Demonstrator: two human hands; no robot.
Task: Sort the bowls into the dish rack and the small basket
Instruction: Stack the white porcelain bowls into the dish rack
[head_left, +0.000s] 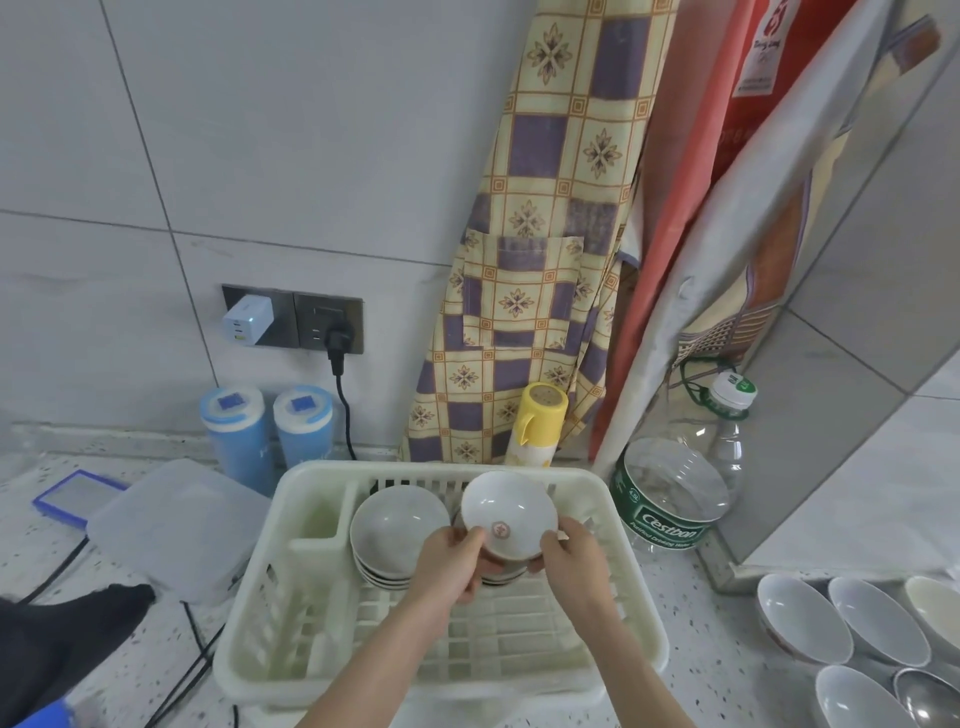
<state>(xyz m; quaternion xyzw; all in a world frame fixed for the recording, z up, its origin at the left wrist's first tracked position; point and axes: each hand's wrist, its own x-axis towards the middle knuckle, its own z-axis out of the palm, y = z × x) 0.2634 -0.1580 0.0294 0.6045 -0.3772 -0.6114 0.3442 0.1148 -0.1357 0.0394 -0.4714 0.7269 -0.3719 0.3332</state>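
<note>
- Head view: I see my left hand (451, 564) and right hand (570, 564) both gripping one white bowl (508, 513), tilted, above the dish rack (291, 613) on the desk (727, 665).
- A bowl stack (395, 535) leans in the rack, just left.
- More bowls (841, 623) sit near right.

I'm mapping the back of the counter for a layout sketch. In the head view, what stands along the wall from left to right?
Two blue canisters → black power cord → yellow-capped bottle → clear water jug.
</note>
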